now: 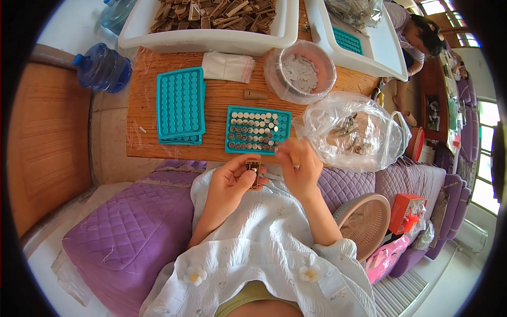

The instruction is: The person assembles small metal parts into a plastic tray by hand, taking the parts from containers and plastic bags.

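My left hand is closed around a small brown rectangular plastic casing, with the thumb pressed on its open side. Some pale and metallic bits show inside the casing, too small to name. Up and to the right of it, my right hand has its fingers curled by the near right corner of a teal tray. Motion smears those fingertips, so I cannot make out whether anything is in them. Rows of silver button cells lie in the tray's round pockets, some showing lighter faces than others.
Teal trays lie stacked at left. Behind are clear plastic bags, a brown piece, a bag-lined bowl of white pieces and a white bin of brown casings. A plastic bag of metal parts sits right. Another person sits far right.
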`<state>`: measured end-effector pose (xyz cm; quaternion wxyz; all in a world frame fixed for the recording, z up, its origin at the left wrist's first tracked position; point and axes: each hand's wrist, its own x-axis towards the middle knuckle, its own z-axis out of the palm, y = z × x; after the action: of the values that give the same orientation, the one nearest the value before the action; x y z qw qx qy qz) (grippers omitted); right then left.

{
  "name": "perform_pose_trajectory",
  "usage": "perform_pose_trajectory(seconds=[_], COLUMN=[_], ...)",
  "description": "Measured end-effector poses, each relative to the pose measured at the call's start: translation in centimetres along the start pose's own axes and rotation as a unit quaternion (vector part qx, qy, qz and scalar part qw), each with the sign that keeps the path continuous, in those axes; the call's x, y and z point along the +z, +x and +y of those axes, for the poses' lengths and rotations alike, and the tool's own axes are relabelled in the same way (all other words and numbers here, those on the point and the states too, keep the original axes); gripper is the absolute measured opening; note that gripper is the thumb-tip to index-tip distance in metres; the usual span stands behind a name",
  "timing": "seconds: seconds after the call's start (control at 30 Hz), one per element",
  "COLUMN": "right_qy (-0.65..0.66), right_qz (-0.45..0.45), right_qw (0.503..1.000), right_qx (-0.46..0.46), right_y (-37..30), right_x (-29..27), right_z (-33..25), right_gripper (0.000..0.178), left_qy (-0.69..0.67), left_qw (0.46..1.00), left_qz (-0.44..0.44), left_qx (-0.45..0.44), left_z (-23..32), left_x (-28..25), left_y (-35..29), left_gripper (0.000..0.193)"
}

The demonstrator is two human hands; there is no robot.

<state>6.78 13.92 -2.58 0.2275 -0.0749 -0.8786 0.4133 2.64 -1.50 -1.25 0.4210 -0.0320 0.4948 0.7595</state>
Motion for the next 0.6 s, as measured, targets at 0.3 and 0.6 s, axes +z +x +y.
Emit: perform_pose_trajectory(seconds=[0.3, 0.6], right_qy=[0.001, -0.076], right_qz=[-0.077, 0.039], right_qw=[0.981, 0.986], right_qx=[-0.179, 0.146], right_y=[0.1, 1.2], right_x=[-0.4, 1.4], right_z=[-2.3, 2.7], right_gripper=[0.017, 0.020], left_qy=[0.023, -0.003], left_qw=[1.000, 1.000], left_qz=[-0.011, 0.010], left_qx=[0.011, -0.027], left_z=[-0.7, -1.3], left_x=[-0.3, -1.0], left_y=[0.1, 0.4], left_gripper=[0.028, 0.021])
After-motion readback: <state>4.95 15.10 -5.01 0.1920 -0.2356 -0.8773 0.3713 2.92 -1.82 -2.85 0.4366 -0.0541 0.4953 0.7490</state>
